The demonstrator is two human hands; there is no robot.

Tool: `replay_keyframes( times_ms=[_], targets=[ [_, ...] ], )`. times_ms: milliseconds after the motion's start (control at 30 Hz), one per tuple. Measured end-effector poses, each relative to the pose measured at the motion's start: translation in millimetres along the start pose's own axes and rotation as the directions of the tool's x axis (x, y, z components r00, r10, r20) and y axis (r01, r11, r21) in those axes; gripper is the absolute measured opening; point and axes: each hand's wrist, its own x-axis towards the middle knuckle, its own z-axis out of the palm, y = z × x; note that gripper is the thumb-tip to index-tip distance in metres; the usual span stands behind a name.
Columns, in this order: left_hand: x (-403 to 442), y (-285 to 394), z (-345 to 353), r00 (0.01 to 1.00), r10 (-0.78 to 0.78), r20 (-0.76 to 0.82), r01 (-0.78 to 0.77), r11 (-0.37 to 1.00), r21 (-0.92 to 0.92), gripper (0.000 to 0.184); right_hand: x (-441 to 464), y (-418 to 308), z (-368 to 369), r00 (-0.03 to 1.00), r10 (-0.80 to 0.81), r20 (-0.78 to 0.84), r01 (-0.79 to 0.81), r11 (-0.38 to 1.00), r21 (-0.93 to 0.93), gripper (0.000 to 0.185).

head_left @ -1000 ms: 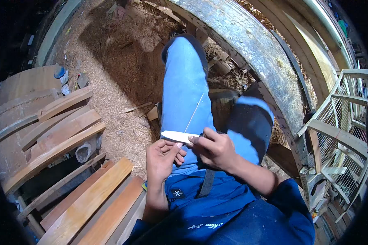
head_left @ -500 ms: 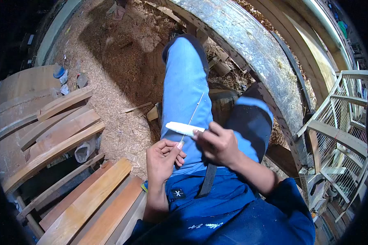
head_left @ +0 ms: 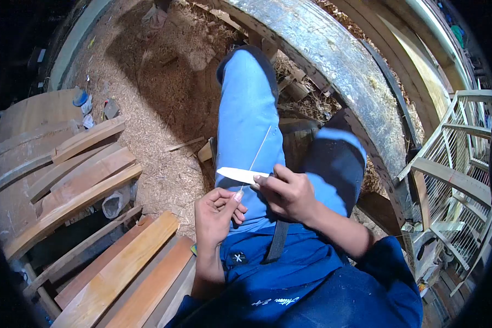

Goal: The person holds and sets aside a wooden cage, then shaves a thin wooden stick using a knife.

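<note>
My left hand point(head_left: 216, 214) pinches the lower end of a thin stick point(head_left: 261, 146) between thumb and fingertips. The stick slants up and to the right over the blue trouser leg point(head_left: 247, 104). In my right hand point(head_left: 290, 192) is a white, blade-shaped piece point(head_left: 236, 174), gripped at its right end. Its pointed end faces left, and it lies across the stick just above my left fingertips. Whether it is a knife blade I cannot tell.
Wooden boards point(head_left: 120, 262) lie at the lower left, with more planks point(head_left: 87, 164) above them. Wood shavings point(head_left: 167, 186) cover the ground. A curved, worn board point(head_left: 339, 49) arches across the upper right. A slatted wooden frame point(head_left: 454, 180) stands at the right.
The white piece first rises a little with my right hand, then comes back down and left across the stick. The stick has shifted slightly, while my left hand stays nearly in place.
</note>
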Motion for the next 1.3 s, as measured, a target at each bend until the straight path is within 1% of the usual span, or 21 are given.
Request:
replay_keyframes(
  times_ms=[33,67,133,200,267,300,333,400,467,533,600,633,667,733,867,1000,1033,1067,1133,1200,1300],
  targets=[
    [0,1,-1,1.000,0.005,0.005,-0.005,1.000,0.002,0.012,4,13,1,0.997,-0.042,-0.066,0.040,0.999,-0.035,0.012],
    [-2,1,-2,1.000,-0.006,0.014,0.006,1.000,-0.014,0.012,12,24,0,0.983,0.054,-0.175,-0.058,0.998,-0.019,0.012],
    [-6,-3,-4,1.000,-0.022,0.010,0.022,0.999,-0.037,0.012,23,28,-5,0.955,0.180,-0.236,-0.179,0.984,0.023,0.013],
    [-7,-8,-6,1.000,-0.019,0.021,0.020,0.999,-0.046,0.012,11,18,-2,0.993,-0.004,-0.116,0.001,1.000,-0.031,0.014],
    [-11,-8,-9,0.999,-0.030,0.011,0.031,0.998,-0.052,0.013,3,3,1,0.999,0.031,-0.020,-0.032,0.998,-0.063,0.012],
    [-12,-8,-11,0.999,-0.040,-0.002,0.040,0.997,-0.059,0.013,6,17,1,0.997,0.006,-0.074,-0.006,1.000,0.003,0.010],
    [-13,-8,-12,0.999,-0.039,-0.004,0.039,0.997,-0.062,0.013,15,25,2,0.980,0.066,-0.185,-0.065,0.998,0.014,0.010],
    [-19,-10,-14,0.998,-0.055,0.015,0.056,0.998,-0.042,0.013,21,25,2,0.965,0.130,-0.227,-0.129,0.991,0.018,0.010],
    [-21,-11,-15,0.998,-0.065,-0.003,0.064,0.997,-0.049,0.012,13,15,3,0.991,-0.063,-0.117,0.069,0.996,0.049,0.013],
    [-22,-10,-17,0.998,-0.068,-0.012,0.068,0.996,-0.050,0.012,9,11,5,0.996,-0.041,-0.084,0.043,0.999,0.021,0.014],
    [-24,-13,-19,0.997,-0.070,-0.013,0.069,0.995,-0.066,0.012,21,30,10,0.961,0.087,-0.264,-0.068,0.994,0.082,0.016],
    [-24,-15,-19,0.997,-0.072,-0.018,0.070,0.995,-0.069,0.012,22,29,11,0.961,0.068,-0.267,-0.054,0.997,0.061,0.016],
    [-24,-16,-20,0.998,-0.064,-0.012,0.063,0.995,-0.075,0.011,20,23,10,0.961,0.072,-0.266,-0.057,0.996,0.063,0.016],
    [-24,-16,-20,0.998,-0.056,0.003,0.056,0.996,-0.075,0.011,13,6,3,0.996,-0.010,-0.091,0.013,0.999,0.033,0.015],
    [-25,-15,-21,0.998,-0.060,-0.004,0.060,0.996,-0.064,0.012,22,31,10,0.962,0.098,-0.256,-0.083,0.994,0.068,0.012],
    [-26,-17,-24,0.998,-0.068,-0.009,0.067,0.996,-0.061,0.012,9,13,5,0.995,0.047,-0.087,-0.049,0.999,-0.013,0.015],
    [-26,-15,-23,0.998,-0.066,-0.006,0.066,0.996,-0.060,0.012,17,22,5,0.980,0.035,-0.195,-0.028,0.999,0.038,0.014],
    [-25,-15,-22,0.998,-0.056,-0.001,0.056,0.997,-0.057,0.012,21,27,1,0.966,0.116,-0.233,-0.117,0.993,0.009,0.014],
    [-25,-15,-18,0.999,-0.045,-0.006,0.044,0.997,-0.060,0.012,23,29,1,0.965,0.112,-0.239,-0.122,0.992,-0.025,0.015],
    [-20,-9,-10,0.999,-0.031,-0.043,0.028,0.998,-0.049,0.014,24,10,-3,0.984,0.060,-0.169,-0.053,0.997,0.047,0.015],
    [-5,-1,0,0.998,0.003,-0.062,-0.005,1.000,-0.028,0.013,15,-4,-1,1.000,-0.015,-0.007,0.015,1.000,-0.016,0.021]
  ],
)
